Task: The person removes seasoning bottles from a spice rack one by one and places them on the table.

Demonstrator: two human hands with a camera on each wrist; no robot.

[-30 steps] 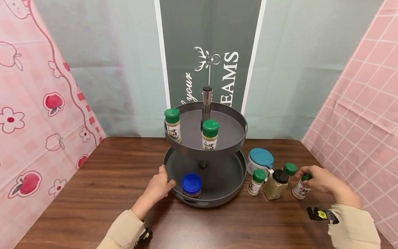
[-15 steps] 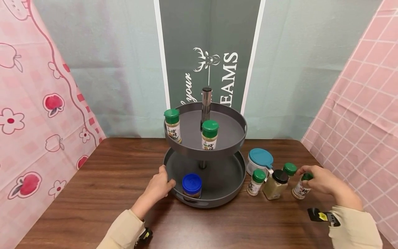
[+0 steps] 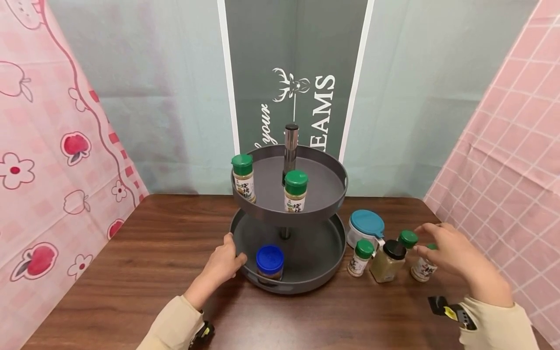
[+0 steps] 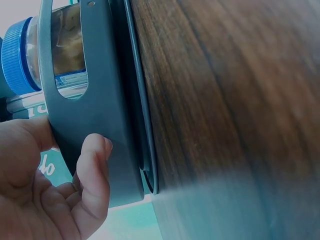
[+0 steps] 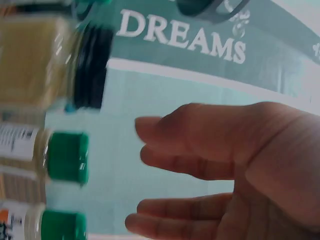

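A pale green backdrop [image 3: 183, 97] with a dark printed panel [image 3: 262, 48] is hanging behind a wood-grain table [image 3: 306, 321].

The left hand [image 3: 224, 259] is gripping the left edge of the lower tray [image 3: 310, 253], its thumb at the rim and its curled fingers against the outer wall. The right hand [image 3: 457, 253] is hovering near the green cap of the right jar [image 3: 423, 269], its grip released: the fingers are bending loosely, and the right wrist view is showing them apart from the caps. The right jar is standing upright on the table.

The black-capped square jar [image 3: 387, 262] is standing in the way between the right jar and the lower tray. Behind it, partly hidden, the green-capped back jar [image 3: 408, 238] is standing. The left jar [image 3: 358, 262], also green-capped, is standing between the square jar and the lower tray, and the teal-lidded pot [image 3: 366, 222] is sitting behind it. Inside the lower tray, the blue-lidded jar [image 3: 270, 260] is standing near the front wall.

The upper tray [image 3: 319, 180] is overhanging the back of the lower tray and leaving the front open from above; the post [image 3: 290, 153] is rising through both. The outer jar [image 3: 243, 177] and the inner jar [image 3: 295, 192] are standing along the upper tray's left and front rim.

The table is stretching leftward from the left hand to a fruit-print cloth [image 3: 43, 194]; a narrower strip is separating the right jar from a pink checked cloth [image 3: 516, 146].
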